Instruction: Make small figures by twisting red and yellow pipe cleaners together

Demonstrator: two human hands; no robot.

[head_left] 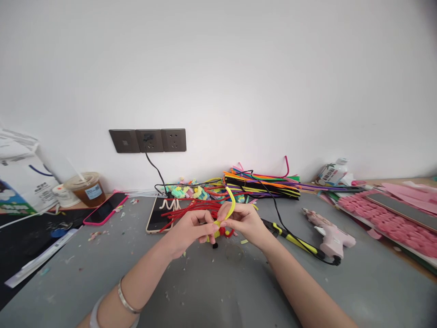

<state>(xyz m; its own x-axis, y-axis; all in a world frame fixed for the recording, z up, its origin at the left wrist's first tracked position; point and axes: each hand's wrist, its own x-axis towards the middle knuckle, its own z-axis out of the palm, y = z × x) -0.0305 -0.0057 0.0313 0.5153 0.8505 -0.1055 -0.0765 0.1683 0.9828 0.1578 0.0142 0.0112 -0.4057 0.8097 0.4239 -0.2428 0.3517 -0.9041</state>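
Note:
Both hands meet above the middle of the grey mat. My left hand (194, 231) is closed, its thumb and fingers pinching a yellow pipe cleaner (232, 203). Pinched around the same yellow piece is my right hand (245, 224), and the free end curves upward above its fingers. Under the fingertips hangs a small yellow and red piece with a black tip (215, 245); the fingers hide most of its shape. Red pipe cleaners (184, 210) lie just behind the hands, partly over a tablet-like device (153, 217).
A bundle of coloured pipe cleaners (262, 184) lies along the wall. On the right are a pink glue gun (332, 234), a yellow-black corded tool (297, 243) and a pink textured mat (392, 218). Leftward stand a drink cup (87, 189) and a pink-edged phone (106, 209).

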